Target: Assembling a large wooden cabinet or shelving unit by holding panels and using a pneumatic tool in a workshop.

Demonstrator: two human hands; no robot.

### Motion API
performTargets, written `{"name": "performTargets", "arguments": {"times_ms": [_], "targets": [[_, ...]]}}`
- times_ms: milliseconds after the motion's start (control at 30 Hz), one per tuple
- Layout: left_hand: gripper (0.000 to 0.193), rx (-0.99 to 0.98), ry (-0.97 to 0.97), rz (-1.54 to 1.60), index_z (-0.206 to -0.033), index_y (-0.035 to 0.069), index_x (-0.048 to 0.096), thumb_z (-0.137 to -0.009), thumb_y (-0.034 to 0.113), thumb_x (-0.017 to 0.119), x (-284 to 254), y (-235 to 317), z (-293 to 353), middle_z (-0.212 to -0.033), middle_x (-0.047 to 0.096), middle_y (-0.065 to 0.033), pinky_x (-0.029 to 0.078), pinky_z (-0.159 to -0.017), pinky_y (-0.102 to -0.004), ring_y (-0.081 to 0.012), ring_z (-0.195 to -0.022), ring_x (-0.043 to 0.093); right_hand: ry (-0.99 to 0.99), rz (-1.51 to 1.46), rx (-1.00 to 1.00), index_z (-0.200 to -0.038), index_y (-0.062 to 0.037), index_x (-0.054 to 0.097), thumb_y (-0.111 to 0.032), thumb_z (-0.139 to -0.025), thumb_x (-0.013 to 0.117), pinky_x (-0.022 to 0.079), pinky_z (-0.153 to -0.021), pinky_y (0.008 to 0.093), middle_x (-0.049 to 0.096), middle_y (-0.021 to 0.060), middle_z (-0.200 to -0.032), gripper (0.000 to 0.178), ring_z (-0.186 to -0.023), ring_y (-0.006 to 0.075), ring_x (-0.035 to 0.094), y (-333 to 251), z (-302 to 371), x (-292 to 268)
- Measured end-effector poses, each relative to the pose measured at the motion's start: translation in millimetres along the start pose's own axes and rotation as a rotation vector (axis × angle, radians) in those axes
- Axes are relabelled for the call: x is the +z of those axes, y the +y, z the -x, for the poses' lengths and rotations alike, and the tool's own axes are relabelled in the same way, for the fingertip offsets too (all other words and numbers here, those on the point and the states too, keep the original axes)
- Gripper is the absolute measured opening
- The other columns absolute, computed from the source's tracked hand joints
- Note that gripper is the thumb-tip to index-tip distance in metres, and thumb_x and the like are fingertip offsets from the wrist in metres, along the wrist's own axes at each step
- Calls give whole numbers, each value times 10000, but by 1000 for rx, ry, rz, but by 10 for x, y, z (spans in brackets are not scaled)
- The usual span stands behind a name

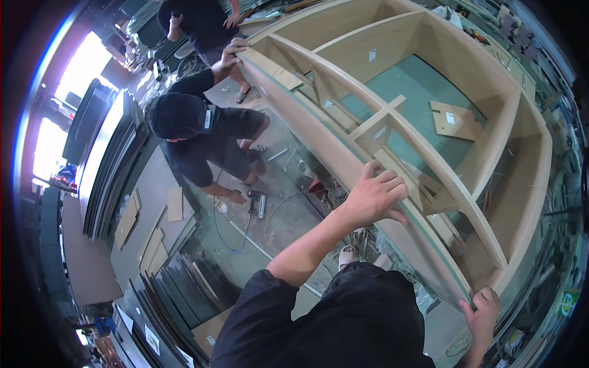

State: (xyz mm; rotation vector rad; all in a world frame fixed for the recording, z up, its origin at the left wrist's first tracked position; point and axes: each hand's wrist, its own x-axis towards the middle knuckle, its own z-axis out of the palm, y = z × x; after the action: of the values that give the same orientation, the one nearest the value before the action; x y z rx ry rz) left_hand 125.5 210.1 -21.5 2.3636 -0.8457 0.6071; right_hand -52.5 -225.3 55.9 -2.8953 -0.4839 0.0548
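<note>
A long wooden board [307,129] with a greenish edge stands along the near side of a large wooden cabinet frame [423,144]. My left hand [379,191] is hooked over the board's upper edge near its middle, with the thumb on the frame side. At the near right corner my right hand [483,308] grips the board's end, where it meets the frame. A co-worker's hand [230,51] rests on the far left end of the same board. The undersides of my fingers are hidden.
The crouching co-worker [202,132] reaches down to a nail gun [257,203] on the floor, its air hose [230,245] trailing. Another person [196,24] stands behind. Dark panels [101,159] are stacked left. A loose notched panel [455,121] lies inside the frame.
</note>
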Motion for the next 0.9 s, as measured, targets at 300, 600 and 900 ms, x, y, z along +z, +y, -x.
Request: {"name": "performTargets", "arguments": {"times_ms": [300, 600, 900], "targets": [[592, -6, -34, -12, -994, 167, 576, -738, 659, 783, -25, 7, 20, -973, 598, -3, 363, -1093, -517, -223, -1066, 620, 16, 21, 17, -723, -28, 521, -276, -716, 916, 431, -710, 527, 526, 143, -844, 466, -822, 411, 561, -41, -23, -22], [596, -1, -32, -8, -992, 170, 585, -728, 665, 789, -5, 0, 8, -982, 621, -9, 364, -1097, -520, -220, -1077, 625, 7, 9, 18, -715, -26, 515, -274, -720, 911, 433, -704, 527, 524, 144, -832, 467, -816, 412, 563, -9, -16, -12], [611, -2, -22, -6, -998, 167, 592, -714, 659, 817, 10, 3, 18, -997, 640, -14, 362, -1099, -522, -225, -1084, 627, 6, -9, 9, -723, -27, 524, -281, -722, 906, 434, -698, 529, 525, 145, -827, 458, -817, 409, 566, -7, -16, -14]]}}
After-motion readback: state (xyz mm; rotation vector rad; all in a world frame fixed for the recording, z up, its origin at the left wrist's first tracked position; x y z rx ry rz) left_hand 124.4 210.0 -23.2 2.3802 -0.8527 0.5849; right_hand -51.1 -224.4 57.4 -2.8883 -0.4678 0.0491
